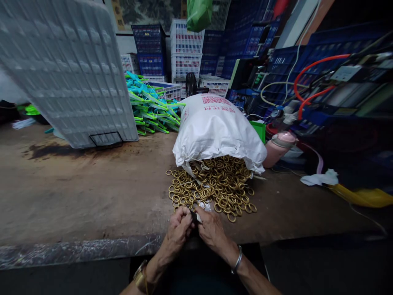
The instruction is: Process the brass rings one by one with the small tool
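Observation:
My left hand [179,229] and my right hand [211,229] meet at the near edge of the wooden table [76,196], fingers pinched together on a small dark piece [194,216] held between them. Just beyond my fingers lies a heap of brass rings [211,184] spilling from the open mouth of a white woven sack [215,127] that lies on its side. A gold watch sits on my left wrist and a silver bangle on my right.
A grey plastic crate [70,69] leans at the back left. Green and blue plastic hangers [153,106] are piled behind it. A pink bottle [279,147] lies right of the sack. Stacked blue and white crates [184,49] and a machine with red hoses [316,78] fill the back.

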`<action>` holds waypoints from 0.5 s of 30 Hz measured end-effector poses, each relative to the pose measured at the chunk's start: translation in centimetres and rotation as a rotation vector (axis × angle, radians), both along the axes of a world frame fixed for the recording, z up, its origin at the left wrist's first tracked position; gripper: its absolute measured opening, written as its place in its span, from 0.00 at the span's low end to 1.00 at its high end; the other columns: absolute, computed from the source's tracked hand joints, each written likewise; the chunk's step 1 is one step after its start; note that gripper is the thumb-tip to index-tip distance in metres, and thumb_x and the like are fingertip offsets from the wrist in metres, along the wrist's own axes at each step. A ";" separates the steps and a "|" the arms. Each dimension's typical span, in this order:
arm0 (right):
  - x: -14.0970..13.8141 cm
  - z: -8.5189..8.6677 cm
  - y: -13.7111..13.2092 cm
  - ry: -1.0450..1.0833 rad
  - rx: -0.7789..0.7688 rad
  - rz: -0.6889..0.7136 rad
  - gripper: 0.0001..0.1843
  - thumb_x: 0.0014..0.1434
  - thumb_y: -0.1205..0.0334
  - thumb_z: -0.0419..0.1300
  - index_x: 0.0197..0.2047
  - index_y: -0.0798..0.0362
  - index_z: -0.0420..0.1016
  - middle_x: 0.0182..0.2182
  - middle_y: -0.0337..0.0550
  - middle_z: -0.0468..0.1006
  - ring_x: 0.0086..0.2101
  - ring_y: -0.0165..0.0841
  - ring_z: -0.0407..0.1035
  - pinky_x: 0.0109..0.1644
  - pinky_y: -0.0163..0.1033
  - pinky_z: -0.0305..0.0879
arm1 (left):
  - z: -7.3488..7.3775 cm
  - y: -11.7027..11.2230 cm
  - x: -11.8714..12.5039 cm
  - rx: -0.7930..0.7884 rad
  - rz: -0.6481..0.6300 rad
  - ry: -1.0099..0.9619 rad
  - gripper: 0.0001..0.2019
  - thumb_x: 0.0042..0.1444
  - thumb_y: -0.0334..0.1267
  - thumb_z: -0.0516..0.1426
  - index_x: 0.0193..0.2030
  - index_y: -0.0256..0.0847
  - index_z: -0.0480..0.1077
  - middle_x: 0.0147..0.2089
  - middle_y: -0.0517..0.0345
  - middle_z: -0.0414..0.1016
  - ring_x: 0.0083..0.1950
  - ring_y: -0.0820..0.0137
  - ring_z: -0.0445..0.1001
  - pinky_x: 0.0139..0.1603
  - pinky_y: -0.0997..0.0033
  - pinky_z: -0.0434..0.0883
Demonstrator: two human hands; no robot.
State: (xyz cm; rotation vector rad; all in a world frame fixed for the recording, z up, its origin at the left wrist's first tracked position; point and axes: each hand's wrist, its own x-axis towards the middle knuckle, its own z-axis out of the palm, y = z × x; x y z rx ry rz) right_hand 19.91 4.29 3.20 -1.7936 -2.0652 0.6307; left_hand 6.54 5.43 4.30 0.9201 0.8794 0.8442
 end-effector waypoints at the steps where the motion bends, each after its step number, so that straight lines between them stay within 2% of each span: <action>1: 0.0 0.1 0.0 -0.007 -0.001 -0.001 0.22 0.46 0.75 0.47 0.44 0.53 0.66 0.31 0.42 0.75 0.31 0.31 0.67 0.32 0.32 0.51 | -0.2 0.0 0.0 0.018 -0.002 0.002 0.19 0.46 0.54 0.57 0.28 0.41 0.57 0.20 0.69 0.57 0.18 0.81 0.50 0.18 0.80 0.48; 6: -0.3 0.6 -0.4 -0.038 -0.009 0.002 0.21 0.43 0.75 0.48 0.43 0.54 0.65 0.29 0.42 0.74 0.30 0.32 0.66 0.31 0.33 0.51 | -0.3 -0.6 -0.4 0.034 -0.017 0.034 0.18 0.49 0.53 0.55 0.27 0.40 0.57 0.21 0.69 0.58 0.18 0.82 0.49 0.18 0.80 0.48; 10: 0.1 0.9 -0.2 -0.126 -0.029 -0.064 0.19 0.46 0.74 0.49 0.42 0.54 0.65 0.27 0.42 0.73 0.27 0.32 0.66 0.28 0.34 0.48 | 1.2 -1.8 -1.0 -0.022 -0.046 0.007 0.17 0.50 0.52 0.55 0.28 0.40 0.57 0.20 0.69 0.60 0.16 0.83 0.49 0.16 0.81 0.46; 13: 0.7 1.0 0.2 -0.205 -0.021 -0.159 0.14 0.50 0.75 0.48 0.39 0.54 0.67 0.25 0.42 0.73 0.24 0.30 0.65 0.27 0.35 0.45 | 2.4 -2.5 -1.3 -0.037 -0.108 -0.094 0.15 0.51 0.50 0.55 0.29 0.40 0.59 0.21 0.67 0.63 0.15 0.84 0.51 0.15 0.81 0.46; 15: 1.0 0.9 0.3 -0.206 0.026 -0.205 0.11 0.53 0.74 0.48 0.38 0.53 0.67 0.25 0.42 0.74 0.25 0.30 0.66 0.27 0.34 0.45 | 2.8 -2.4 -1.3 -0.109 -0.097 -0.184 0.14 0.52 0.49 0.56 0.29 0.40 0.60 0.23 0.66 0.64 0.15 0.84 0.52 0.14 0.82 0.46</action>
